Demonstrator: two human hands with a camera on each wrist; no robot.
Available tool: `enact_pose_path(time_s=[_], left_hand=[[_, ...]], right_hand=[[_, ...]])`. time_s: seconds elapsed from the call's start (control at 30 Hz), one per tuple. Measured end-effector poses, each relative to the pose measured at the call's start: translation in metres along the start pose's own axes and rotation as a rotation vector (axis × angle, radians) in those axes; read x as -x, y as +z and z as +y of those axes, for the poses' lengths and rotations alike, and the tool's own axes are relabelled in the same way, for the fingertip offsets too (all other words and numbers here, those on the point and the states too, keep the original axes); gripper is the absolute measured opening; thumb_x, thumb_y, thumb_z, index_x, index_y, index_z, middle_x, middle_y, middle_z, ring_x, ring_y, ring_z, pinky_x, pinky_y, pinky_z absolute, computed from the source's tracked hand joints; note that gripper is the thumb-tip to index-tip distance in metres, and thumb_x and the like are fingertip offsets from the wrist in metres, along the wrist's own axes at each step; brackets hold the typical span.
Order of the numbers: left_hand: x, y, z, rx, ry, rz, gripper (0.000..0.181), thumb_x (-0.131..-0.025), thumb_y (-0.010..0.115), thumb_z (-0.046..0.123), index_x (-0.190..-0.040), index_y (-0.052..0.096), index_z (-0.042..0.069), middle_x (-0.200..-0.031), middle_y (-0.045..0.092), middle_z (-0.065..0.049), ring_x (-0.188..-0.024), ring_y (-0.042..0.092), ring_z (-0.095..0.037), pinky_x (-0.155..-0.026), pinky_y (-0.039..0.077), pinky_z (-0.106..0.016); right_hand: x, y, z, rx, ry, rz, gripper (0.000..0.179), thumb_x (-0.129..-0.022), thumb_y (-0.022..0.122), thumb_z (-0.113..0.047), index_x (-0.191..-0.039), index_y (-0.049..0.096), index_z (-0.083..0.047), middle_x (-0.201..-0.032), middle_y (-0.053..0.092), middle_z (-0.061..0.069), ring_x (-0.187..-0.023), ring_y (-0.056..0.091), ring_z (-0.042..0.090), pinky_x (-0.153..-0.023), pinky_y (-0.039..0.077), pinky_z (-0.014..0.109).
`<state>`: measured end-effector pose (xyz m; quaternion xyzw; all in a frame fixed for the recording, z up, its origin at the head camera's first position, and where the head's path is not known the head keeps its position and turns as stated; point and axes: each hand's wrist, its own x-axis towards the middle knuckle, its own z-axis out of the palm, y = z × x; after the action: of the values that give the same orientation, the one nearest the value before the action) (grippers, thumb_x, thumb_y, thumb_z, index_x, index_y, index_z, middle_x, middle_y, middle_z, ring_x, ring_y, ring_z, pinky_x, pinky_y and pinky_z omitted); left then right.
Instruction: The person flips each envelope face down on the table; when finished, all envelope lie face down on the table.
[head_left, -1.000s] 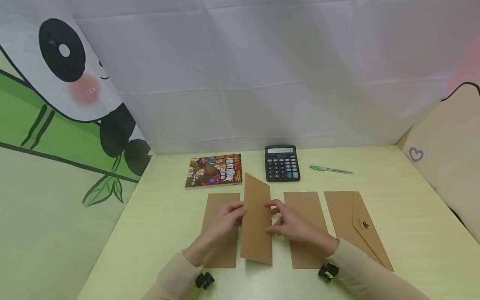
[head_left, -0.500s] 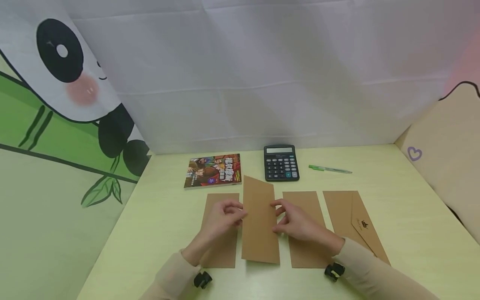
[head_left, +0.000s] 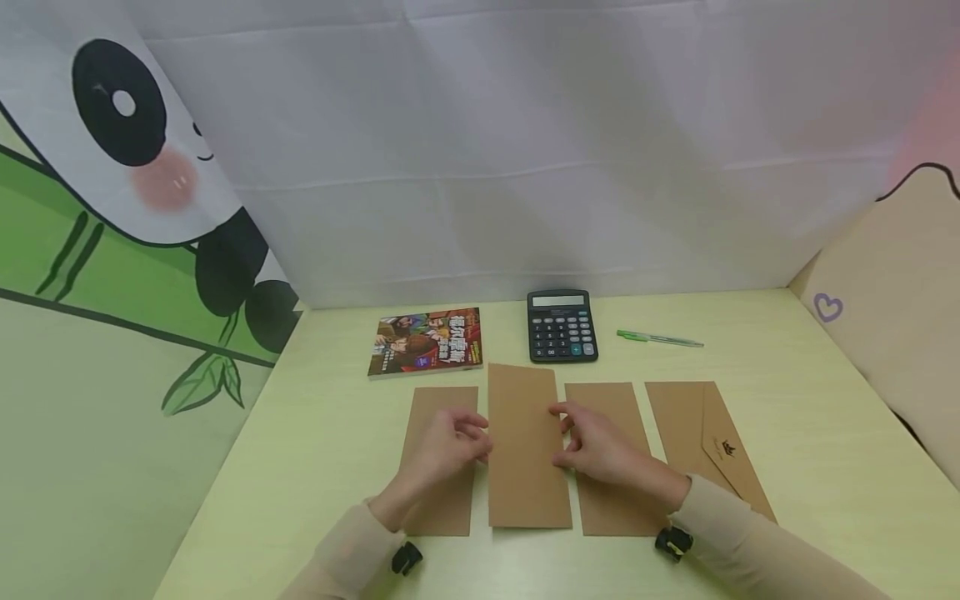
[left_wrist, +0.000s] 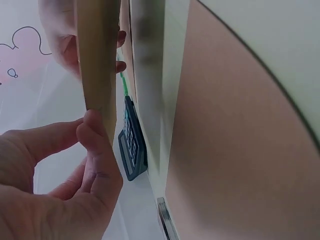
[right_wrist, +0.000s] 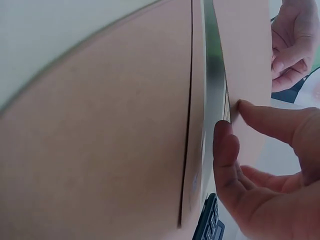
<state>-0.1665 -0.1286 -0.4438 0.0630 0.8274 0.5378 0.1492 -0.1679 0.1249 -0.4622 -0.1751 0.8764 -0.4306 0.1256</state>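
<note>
A brown envelope [head_left: 528, 454] is held just over the table, its plain face toward me. My left hand [head_left: 450, 446] pinches its left edge; the left wrist view shows thumb and finger at the edge of that envelope [left_wrist: 95, 60]. On the opposite edge, my right hand [head_left: 603, 450] pinches with thumb and fingers, close up in the right wrist view on the envelope [right_wrist: 247, 45]. Flat beneath my left hand lies a second brown envelope [head_left: 442, 400]. Another brown envelope [head_left: 603, 396] lies partly hidden under my right hand. Farther right, a flapped envelope [head_left: 675, 412] bears a crown print.
Behind the envelopes, a comic-style book [head_left: 427, 342] lies at the left, a black calculator [head_left: 562, 327] in the middle and a green pen [head_left: 660, 338] at the right. A white cloth [head_left: 487, 167] hangs along the table's [head_left: 825, 400] back edge.
The held envelope has turned to face me more squarely and been lowered, its top now nearly level. My right hand has moved slightly right with its edge; my left hand has barely shifted.
</note>
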Motion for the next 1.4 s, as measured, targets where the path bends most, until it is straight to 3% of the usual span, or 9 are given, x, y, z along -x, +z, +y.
enact_pose_path(time_s=[0.4,0.73,1.4], left_hand=[[-0.001,0.005,-0.004,-0.116,-0.026,0.015,0.027,-0.08,0.074,0.003,-0.105,0.065,-0.003,-0.077,0.065,-0.003,-0.065,0.062,-0.019,-0.062,0.053,-0.032],[-0.003,0.007,-0.009,-0.153,-0.034,0.022,0.034,-0.077,0.078,0.004,-0.107,0.064,-0.004,-0.075,0.064,-0.002,-0.065,0.06,-0.017,-0.062,0.052,-0.031],[-0.004,0.007,-0.011,-0.279,-0.004,0.005,0.042,-0.075,0.081,0.009,-0.109,0.063,-0.008,-0.073,0.062,0.0,-0.061,0.057,-0.014,-0.056,0.048,-0.028]], right_hand=[[-0.003,0.003,-0.003,0.108,0.047,0.048,0.066,-0.069,0.085,-0.006,-0.126,0.053,0.0,-0.088,0.057,0.003,-0.06,0.053,0.011,-0.058,0.045,0.029],[-0.006,0.004,-0.004,0.17,0.095,0.042,0.066,-0.067,0.087,-0.011,-0.125,0.056,-0.002,-0.086,0.059,0.001,-0.073,0.05,0.017,-0.067,0.044,0.033],[-0.009,0.007,-0.01,0.175,0.138,0.027,0.061,-0.066,0.087,-0.01,-0.12,0.061,0.003,-0.09,0.062,0.003,-0.079,0.052,0.017,-0.066,0.045,0.03]])
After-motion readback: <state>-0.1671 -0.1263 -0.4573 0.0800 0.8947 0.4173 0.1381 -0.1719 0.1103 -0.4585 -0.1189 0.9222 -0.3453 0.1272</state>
